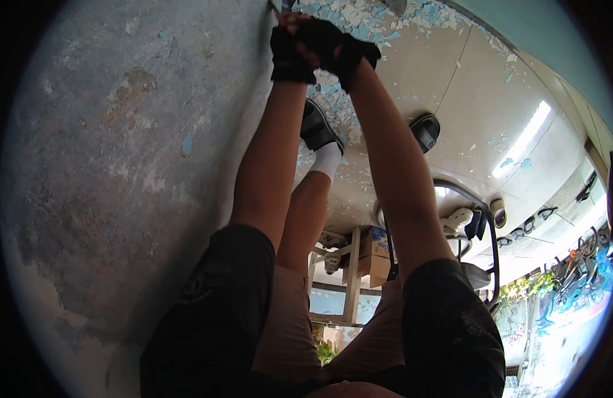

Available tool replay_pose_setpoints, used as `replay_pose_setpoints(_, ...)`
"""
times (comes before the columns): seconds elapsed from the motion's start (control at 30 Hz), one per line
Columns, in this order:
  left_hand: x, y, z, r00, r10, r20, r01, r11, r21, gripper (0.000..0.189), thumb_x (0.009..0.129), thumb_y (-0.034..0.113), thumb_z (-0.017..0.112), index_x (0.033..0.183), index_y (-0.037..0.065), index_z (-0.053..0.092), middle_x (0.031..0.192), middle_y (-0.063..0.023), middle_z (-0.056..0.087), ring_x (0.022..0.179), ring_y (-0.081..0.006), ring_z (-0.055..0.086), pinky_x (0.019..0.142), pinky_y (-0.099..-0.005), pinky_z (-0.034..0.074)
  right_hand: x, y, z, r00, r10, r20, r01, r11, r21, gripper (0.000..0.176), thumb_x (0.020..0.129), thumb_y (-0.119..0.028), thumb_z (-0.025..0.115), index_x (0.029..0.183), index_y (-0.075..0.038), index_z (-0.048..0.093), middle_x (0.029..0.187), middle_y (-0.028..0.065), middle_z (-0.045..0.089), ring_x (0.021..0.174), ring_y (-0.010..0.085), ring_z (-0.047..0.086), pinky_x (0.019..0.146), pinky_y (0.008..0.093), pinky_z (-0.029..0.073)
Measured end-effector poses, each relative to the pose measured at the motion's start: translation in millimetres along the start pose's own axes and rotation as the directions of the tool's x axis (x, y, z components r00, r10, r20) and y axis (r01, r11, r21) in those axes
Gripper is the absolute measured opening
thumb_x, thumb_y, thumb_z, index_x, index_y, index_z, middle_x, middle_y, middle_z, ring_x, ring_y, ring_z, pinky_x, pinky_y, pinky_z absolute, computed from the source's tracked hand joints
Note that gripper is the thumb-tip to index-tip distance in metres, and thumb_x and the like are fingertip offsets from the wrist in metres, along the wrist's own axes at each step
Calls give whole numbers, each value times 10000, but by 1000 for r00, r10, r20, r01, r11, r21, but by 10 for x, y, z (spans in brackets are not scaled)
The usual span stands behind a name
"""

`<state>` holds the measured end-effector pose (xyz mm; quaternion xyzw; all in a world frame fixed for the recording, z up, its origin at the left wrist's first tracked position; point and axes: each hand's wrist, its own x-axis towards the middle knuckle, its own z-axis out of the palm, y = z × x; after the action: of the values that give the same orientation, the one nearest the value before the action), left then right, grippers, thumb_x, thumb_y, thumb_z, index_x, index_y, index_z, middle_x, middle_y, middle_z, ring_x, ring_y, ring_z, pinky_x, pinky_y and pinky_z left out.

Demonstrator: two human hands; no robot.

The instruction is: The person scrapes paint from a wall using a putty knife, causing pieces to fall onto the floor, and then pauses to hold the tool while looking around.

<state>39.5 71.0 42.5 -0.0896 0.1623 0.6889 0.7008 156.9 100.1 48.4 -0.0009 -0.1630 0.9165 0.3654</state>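
Black-gloved left hand (pixel 289 58) and black-gloved right hand (pixel 321 44) press together around a thin dark tool (pixel 274 7); mottled grey wall (pixel 134 172) alongside. Pale-blue paint flakes (pixel 431 14) litter glossy beige tiles (pixel 416 76).

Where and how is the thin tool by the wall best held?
Likely at the near end of the thin tool, where the left hand and right hand close together, coming from the wearer's side. Its narrow, tilted shaft pokes out past the fingers beside the wall; the frame cuts off its far end, so I can't judge that.
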Motion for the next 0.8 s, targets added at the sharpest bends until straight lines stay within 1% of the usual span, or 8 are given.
replay_pose_setpoints(0.1,-213,-62,260,998,69,2,-66,959,-276,266,957,364,474,857,130,552,798,10,559,828,-145,550,821,-299,467,156,145,380,938,-322,127,265,431,-863,400,839,-195,667,1205,-66,568,1163,71,585,944,140,584,757,289,496)
replay_pose_setpoints(0.2,61,110,24,999,17,33,-14,994,-105,218,943,315,518,846,121,541,799,27,536,849,-156,537,816,-292,459,273,51,575,690,101,-717,-415,866,-277,189,874,-146,613,1055,-93,610,952,8,620,746,100,588,599,247,476)
replay_pose_setpoints(0.3,344,99,-216,994,-99,-56,84,970,-229,230,934,291,444,949,118,595,704,-48,578,703,-209,595,716,-318,508,335,-36,-126,982,32,-188,-137,806,-576,218,876,-170,618,1079,-93,599,923,20,615,700,110,582,581,244,469)
replay_pose_setpoints(0.33,506,185,-151,782,-346,518,426,904,-40,220,936,311,532,841,112,528,784,28,522,847,-150,530,821,-292,451,397,-172,-95,999,23,-38,-42,769,-638,228,876,-178,620,1087,-93,595,913,24,613,684,114,579,574,243,467)
replay_pose_setpoints(0.43,75,1,162,988,135,78,-121,979,-165,224,938,311,528,833,112,522,769,26,514,825,-128,516,821,-297,446,406,-112,680,647,-659,384,583,103,-806,128,896,-184,605,993,-102,610,670,-22,538,505,59,476,446,203,362)
replay_pose_setpoints(0.53,4,63,368,993,110,31,-104,982,-156,225,936,333,527,844,129,527,774,33,510,793,-107,496,808,-292,443,246,-273,890,815,244,-526,-386,905,-180,108,902,-188,592,964,-103,614,593,-54,478,464,38,409,411,197,280)
replay_pose_setpoints(0.7,392,123,30,987,59,-148,-47,996,79,229,940,310,444,919,116,564,673,-17,516,604,-196,554,623,-295,507,320,-236,296,936,77,-342,-212,902,-377,182,890,-223,606,1010,-86,601,618,-56,499,475,38,403,423,190,289)
replay_pose_setpoints(0.8,176,70,280,959,-227,168,237,970,-46,317,936,479,430,890,187,543,744,41,514,517,-103,430,445,-281,384,246,-438,602,915,212,-342,-229,973,-10,291,872,-274,632,1081,-80,574,626,-70,480,488,32,385,430,184,287)
